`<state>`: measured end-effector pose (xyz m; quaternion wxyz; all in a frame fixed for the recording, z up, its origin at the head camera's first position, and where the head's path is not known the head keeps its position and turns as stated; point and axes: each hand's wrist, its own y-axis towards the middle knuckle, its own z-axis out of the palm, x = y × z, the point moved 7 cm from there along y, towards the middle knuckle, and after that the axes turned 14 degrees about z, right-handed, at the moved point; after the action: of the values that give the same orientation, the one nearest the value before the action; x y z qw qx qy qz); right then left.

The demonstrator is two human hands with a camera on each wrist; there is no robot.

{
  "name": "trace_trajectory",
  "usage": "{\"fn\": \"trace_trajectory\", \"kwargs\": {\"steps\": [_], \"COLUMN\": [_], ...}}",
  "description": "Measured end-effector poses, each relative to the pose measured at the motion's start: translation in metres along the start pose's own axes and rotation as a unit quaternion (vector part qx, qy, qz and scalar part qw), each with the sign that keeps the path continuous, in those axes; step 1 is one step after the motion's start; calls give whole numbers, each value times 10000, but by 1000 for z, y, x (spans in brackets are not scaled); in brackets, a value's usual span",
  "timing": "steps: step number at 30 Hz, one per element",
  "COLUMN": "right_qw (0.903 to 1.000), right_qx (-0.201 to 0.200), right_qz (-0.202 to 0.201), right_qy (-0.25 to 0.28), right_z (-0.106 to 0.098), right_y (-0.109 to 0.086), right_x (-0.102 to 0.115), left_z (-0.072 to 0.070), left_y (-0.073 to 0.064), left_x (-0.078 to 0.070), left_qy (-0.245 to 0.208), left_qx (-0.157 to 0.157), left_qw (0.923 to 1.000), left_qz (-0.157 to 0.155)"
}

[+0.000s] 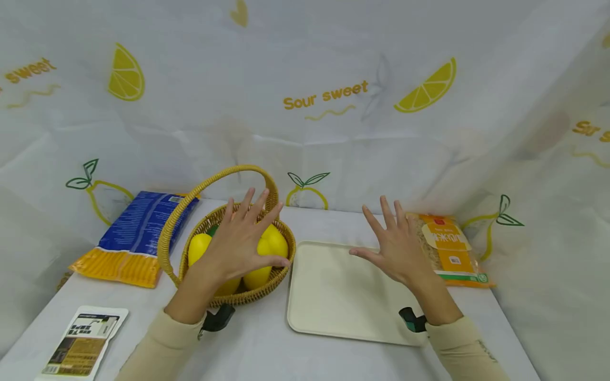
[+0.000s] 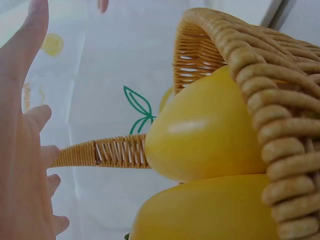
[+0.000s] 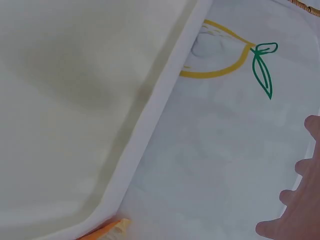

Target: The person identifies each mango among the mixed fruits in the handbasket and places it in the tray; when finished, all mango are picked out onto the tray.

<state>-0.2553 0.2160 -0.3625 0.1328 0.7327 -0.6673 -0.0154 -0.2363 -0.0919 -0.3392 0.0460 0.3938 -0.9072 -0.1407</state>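
From my seat I see the round basket of tan woven wicker (image 1: 261, 291) at centre-left, holding smooth yellow fruits (image 1: 274, 242); its arched handle (image 1: 165, 241) stands up, spanning from near left to far right. The shallow cream rectangular tray (image 1: 333, 301) lies flat just right of it, long axis running left to right.

My left hand (image 1: 240, 241) hovers above the basket, fingers spread wide and pointing away, thumb toward the tray, gripping nothing. My right hand (image 1: 395, 246) hangs over the tray's right part, fingers likewise wide, thumb leftward, holding nothing.

I have only a narrow gap between basket rim and tray; white tabletop (image 1: 267, 354) shows in front of both. A blue-and-orange plastic bag (image 1: 143, 227) bounds my left, an orange-and-clear packet (image 1: 448, 248) my right, a lemon-printed white curtain (image 1: 329, 53) the back.
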Motion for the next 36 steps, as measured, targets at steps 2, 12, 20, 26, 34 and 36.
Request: {"fn": "trace_trajectory", "kwargs": {"steps": [2, 12, 20, 26, 34, 36], "right_qw": [10000, 9988, 9954, 9920, 9829, 9799], "right_qx": [64, 219, 102, 399, 843, 949], "right_qz": [4, -221, -575, -660, -910, -974], "right_qy": [42, 381, 759, 1002, 1364, 1462], "right_z": [1, -1, -8, -6, -2, 1], "right_y": [1, 8, 10, 14, 16, 16], "right_x": [3, 31, 63, 82, 111, 117], "left_z": [-2, -23, -52, -81, -118, -125], "left_y": [-2, -17, -30, -41, -66, -74], "left_x": [-2, -12, -28, -39, -44, -43], "left_qy": [52, 220, 288, 245, 417, 351], "left_qx": [35, -160, -723, -1275, -1952, -2172], "left_qw": [10000, 9996, 9967, 9900, 9772, 9727], "left_qz": [2, -48, 246, 557, 717, 735]}}
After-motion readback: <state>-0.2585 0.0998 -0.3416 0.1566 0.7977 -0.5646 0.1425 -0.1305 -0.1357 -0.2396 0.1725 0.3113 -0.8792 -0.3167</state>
